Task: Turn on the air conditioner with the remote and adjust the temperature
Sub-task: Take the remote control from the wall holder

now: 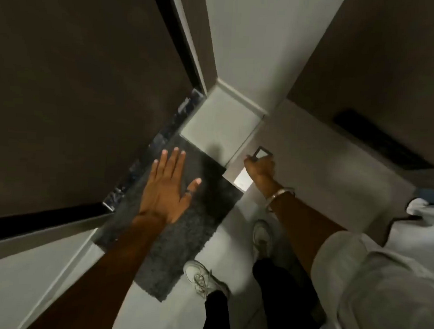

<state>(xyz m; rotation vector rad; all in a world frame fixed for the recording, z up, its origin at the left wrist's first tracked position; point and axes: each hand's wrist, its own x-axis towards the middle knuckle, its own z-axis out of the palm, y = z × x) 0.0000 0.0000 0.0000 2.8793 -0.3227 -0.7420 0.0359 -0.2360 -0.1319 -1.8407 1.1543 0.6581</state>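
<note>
Remote (261, 153) in my right hand (259, 168), task seemingly just starting.
My right hand grips what looks like the remote, held out to the right above the floor (232, 240); my left hand (168, 184) hovers flat, fingers spread, holding nothing, over the grey mat (181, 243). No air conditioner is in view, and the remote's buttons and display are too small to read.

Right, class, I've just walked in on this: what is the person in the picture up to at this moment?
A person stands on a pale floor by a dark grey mat. The right hand is closed on a small device with a pale screen, probably the remote, held out toward the wall. The left hand is open and empty, fingers spread above the mat. No air conditioner is in view.
</note>
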